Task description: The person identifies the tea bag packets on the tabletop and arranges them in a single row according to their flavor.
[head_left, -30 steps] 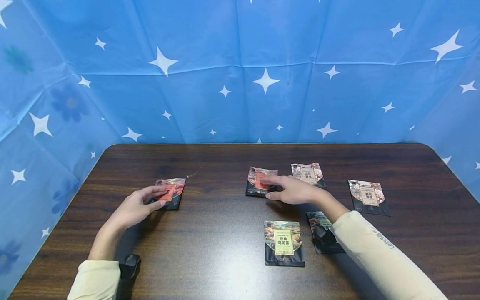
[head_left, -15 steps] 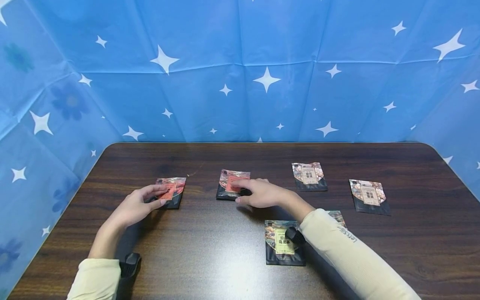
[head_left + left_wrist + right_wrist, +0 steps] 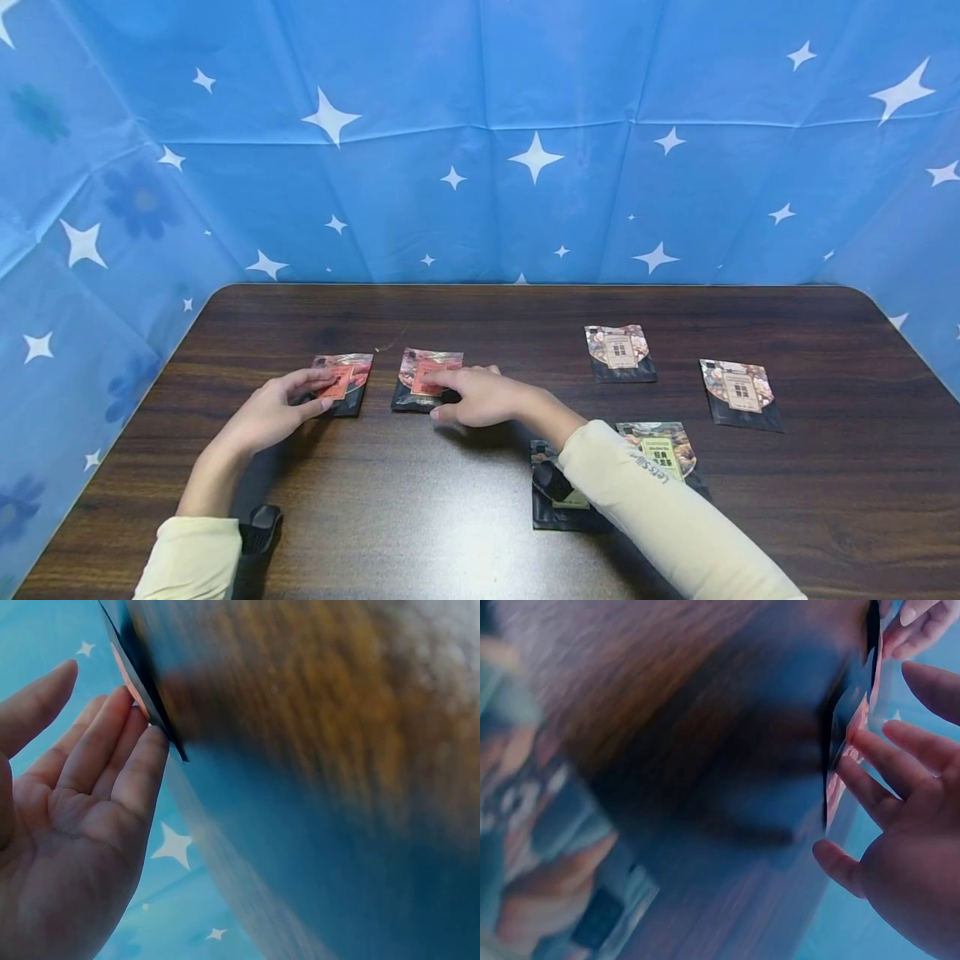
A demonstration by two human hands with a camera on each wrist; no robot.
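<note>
Two tea sachets with red labels lie side by side on the brown table, a narrow gap between them. On the left sachet rest the fingertips of my left hand, thumb at its lower edge. In the left wrist view that hand's fingers are nearly straight against the sachet. My right hand presses its fingertips onto the right sachet. The right wrist view shows those fingers spread and extended over the printed face, the palm off it.
Two pink-and-white sachets lie at the back right, one nearer and one farther. Two green-labelled oolong tea sachets, left and right, are partly covered by my right forearm. A blue star-patterned curtain hangs behind the table.
My right hand has slid its red-labelled sachet leftward across the table, close to the other one. The right forearm followed, now covering more of the left green-labelled sachet. My left hand has stayed put.
</note>
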